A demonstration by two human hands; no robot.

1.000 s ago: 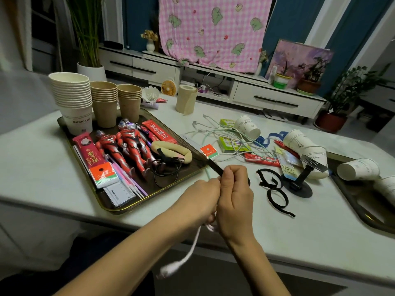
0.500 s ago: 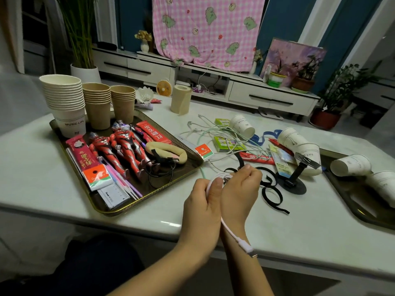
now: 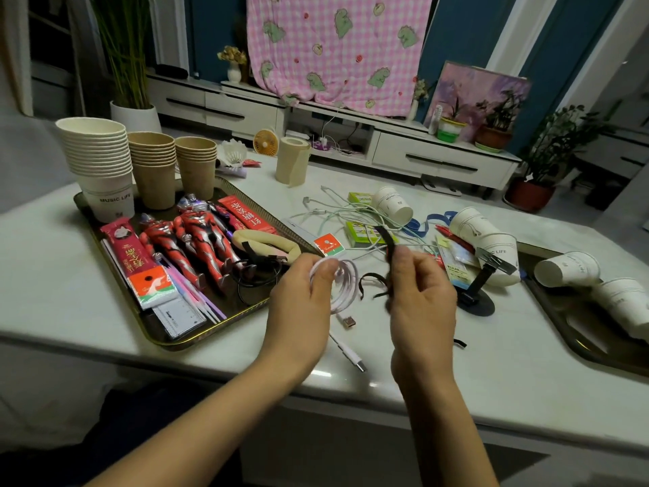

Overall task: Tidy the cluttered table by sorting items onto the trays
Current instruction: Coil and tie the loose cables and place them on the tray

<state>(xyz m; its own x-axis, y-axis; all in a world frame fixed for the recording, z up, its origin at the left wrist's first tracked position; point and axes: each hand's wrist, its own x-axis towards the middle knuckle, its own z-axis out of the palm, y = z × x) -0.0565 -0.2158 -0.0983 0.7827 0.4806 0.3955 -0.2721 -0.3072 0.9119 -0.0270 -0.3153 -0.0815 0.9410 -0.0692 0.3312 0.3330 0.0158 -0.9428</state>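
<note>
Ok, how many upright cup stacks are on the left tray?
3, along the far end of the left tray: a tall white stack at the left, a brown stack in the middle, a shorter brown stack at the right. None looks hidden.

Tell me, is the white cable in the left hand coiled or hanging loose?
Coiled. The white cable forms several round loops pinched by the left hand; only its two plug ends trail down.
</note>
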